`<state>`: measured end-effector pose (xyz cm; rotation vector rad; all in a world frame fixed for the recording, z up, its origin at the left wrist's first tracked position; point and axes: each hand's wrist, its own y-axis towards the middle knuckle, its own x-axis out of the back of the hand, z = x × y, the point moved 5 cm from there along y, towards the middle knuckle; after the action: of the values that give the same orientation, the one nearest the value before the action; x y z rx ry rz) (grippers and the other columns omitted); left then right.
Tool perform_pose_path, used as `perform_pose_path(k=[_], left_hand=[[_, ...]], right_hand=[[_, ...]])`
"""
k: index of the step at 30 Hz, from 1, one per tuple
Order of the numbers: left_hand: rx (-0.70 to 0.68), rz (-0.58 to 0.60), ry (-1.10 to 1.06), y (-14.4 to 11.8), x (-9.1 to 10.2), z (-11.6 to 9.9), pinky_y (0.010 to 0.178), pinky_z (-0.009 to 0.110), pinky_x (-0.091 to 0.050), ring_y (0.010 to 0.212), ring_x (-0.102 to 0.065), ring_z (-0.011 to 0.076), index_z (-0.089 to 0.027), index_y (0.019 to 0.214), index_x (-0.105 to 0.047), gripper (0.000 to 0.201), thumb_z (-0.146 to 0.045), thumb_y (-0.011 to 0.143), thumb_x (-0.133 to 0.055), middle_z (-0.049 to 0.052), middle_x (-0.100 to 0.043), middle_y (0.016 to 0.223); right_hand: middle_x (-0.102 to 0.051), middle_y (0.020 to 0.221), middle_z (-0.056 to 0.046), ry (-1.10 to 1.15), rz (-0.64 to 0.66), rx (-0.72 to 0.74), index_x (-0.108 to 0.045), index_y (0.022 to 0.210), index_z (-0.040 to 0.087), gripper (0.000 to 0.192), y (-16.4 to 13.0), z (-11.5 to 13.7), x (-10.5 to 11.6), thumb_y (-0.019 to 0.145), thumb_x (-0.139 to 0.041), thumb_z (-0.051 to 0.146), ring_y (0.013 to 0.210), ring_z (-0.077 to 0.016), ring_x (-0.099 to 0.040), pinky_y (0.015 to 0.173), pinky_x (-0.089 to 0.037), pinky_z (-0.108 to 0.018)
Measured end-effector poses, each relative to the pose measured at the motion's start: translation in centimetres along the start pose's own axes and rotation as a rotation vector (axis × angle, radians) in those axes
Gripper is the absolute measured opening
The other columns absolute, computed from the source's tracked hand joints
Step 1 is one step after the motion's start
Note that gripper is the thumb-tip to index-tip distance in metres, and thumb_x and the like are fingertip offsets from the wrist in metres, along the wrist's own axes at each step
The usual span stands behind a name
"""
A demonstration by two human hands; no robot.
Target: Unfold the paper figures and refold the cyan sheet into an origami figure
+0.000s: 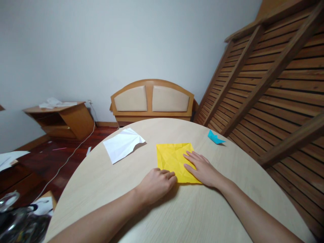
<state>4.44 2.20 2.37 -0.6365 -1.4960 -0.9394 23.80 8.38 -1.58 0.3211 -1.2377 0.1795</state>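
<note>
- Two bare hands are working at the centre of the frame on a round, pale wood-grain table [192,209].
- Lying flat between the hands: a creased square sheet of yellow paper [173,158], just right of centre.
- Left hand [156,184] is curling into a loose fist, knuckles down at the sheet's lower left corner; it is touching the edge, gripping nothing that I can see.
- Right hand [202,170] is lying open and flat, fingers spread, palm pressing on the sheet's lower right part; pinning, not grasping.
- Judging the step: the sheet is being flattened or held square, with old creases showing across it; a fresh fold is not yet being raised.
- Judging the next move: it is calling for one hand to keep pinning while the other lifts an edge or corner, lining it up along a crease before pressing down.
- Lying left of centre, apart from the yellow sheet: a crumpled white sheet of paper [123,144], one corner lifting off the table.
- Sitting toward the right edge of the table: a small folded blue paper piece [215,137], well apart from both hands.
- Standing behind the table: a wooden headboard with two beige padded panels [152,99]; slatted wooden frames [273,87] are leaning at the right.
</note>
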Motion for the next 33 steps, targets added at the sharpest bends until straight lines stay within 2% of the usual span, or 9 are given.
perform_pose_path(k=[3,7,11,16,20,24,26,29,33], left_hand=[[-0.023,-0.117,0.108,0.1,2.0,2.4,0.076,0.03,-0.057,0.096,-0.072,0.021,-0.016,0.113,-0.063,0.022,-0.013,0.099,-0.047,0.011,-0.073,0.111],[-0.09,-0.376,0.179,-0.4,6.2,7.2,0.085,0.034,-0.059,0.108,-0.07,0.0212,-0.018,0.123,-0.062,0.033,-0.009,0.101,-0.039,0.011,-0.071,0.123],[-0.117,-0.617,0.2,-2.4,11.0,12.1,0.1,0.038,-0.055,0.121,-0.064,0.0211,-0.021,0.127,-0.062,0.033,-0.014,0.101,-0.043,0.01,-0.068,0.128],[0.016,-0.821,0.281,-6.9,14.4,15.6,0.105,0.039,-0.052,0.12,-0.064,0.0208,-0.022,0.123,-0.064,0.029,-0.015,0.098,-0.051,0.008,-0.069,0.128],[0.159,-0.879,0.273,-11.4,12.9,18.2,0.105,0.041,-0.051,0.118,-0.065,0.021,-0.02,0.116,-0.065,0.024,-0.015,0.098,-0.049,0.009,-0.072,0.119],[0.315,-0.65,0.138,-14.6,8.7,22.3,0.108,0.047,-0.047,0.128,-0.055,0.0247,-0.018,0.096,-0.068,0.025,-0.022,0.098,-0.044,0.011,-0.07,0.12],[0.413,-0.619,0.11,-16.1,7.0,24.6,0.111,0.053,-0.042,0.132,-0.05,0.0287,-0.018,0.091,-0.07,0.029,-0.027,0.096,-0.043,0.014,-0.066,0.125],[0.597,-0.585,0.036,-17.9,4.9,27.8,0.112,0.056,-0.039,0.13,-0.051,0.0311,-0.018,0.088,-0.073,0.03,-0.027,0.09,-0.044,0.014,-0.061,0.133],[0.734,-0.533,-0.067,-18.9,3.5,29.7,0.107,0.052,-0.044,0.126,-0.053,0.0331,-0.017,0.092,-0.076,0.032,-0.029,0.082,-0.048,0.014,-0.057,0.136]], right_hand=[[-0.061,0.138,-0.015,0.015,-0.154,-0.013,-0.069,0.124,0.016,0.049,0.4,-2.9,1.7,0.099,-0.04,0.047,0.13,-0.0295,-0.054,0.112,-0.038,-0.049],[-0.058,0.137,-0.019,-0.065,-0.449,-0.113,-0.074,0.111,0.016,0.04,0.4,-8.5,3.9,0.095,-0.045,0.039,0.131,-0.0332,-0.05,0.11,-0.039,-0.052],[-0.044,0.15,-0.02,-0.097,-0.52,-0.246,-0.075,0.113,0.017,0.039,0.1,-13.0,3.8,0.094,-0.048,0.039,0.14,-0.037,-0.038,0.11,-0.036,-0.055],[-0.035,0.156,-0.018,-0.113,-0.495,-0.343,-0.074,0.118,0.019,0.039,0.2,-14.3,2.5,0.092,-0.051,0.038,0.145,-0.0406,-0.029,0.11,-0.034,-0.056],[-0.034,0.157,-0.017,-0.141,-0.444,-0.408,-0.071,0.122,0.021,0.041,0.4,-14.0,1.9,0.093,-0.05,0.041,0.143,-0.0434,-0.031,0.108,-0.038,-0.059],[-0.025,0.161,-0.02,-0.215,-0.427,-0.466,-0.063,0.132,0.018,0.051,0.9,-14.1,3.0,0.093,-0.049,0.047,0.144,-0.0479,-0.027,0.103,-0.04,-0.064],[-0.025,0.162,-0.019,-0.272,-0.4,-0.447,-0.052,0.142,0.017,0.058,1.6,-14.3,3.8,0.092,-0.05,0.046,0.145,-0.0463,-0.023,0.103,-0.04,-0.065],[-0.04,0.155,-0.017,-0.293,-0.376,-0.441,-0.041,0.148,0.014,0.064,2.5,-14.9,5.0,0.089,-0.051,0.037,0.143,-0.0447,-0.028,0.102,-0.041,-0.065],[-0.06,0.135,-0.021,-0.302,-0.411,-0.426,-0.051,0.14,0.009,0.056,3.0,-15.2,5.8,0.086,-0.052,0.026,0.134,-0.0444,-0.04,0.097,-0.044,-0.062]])
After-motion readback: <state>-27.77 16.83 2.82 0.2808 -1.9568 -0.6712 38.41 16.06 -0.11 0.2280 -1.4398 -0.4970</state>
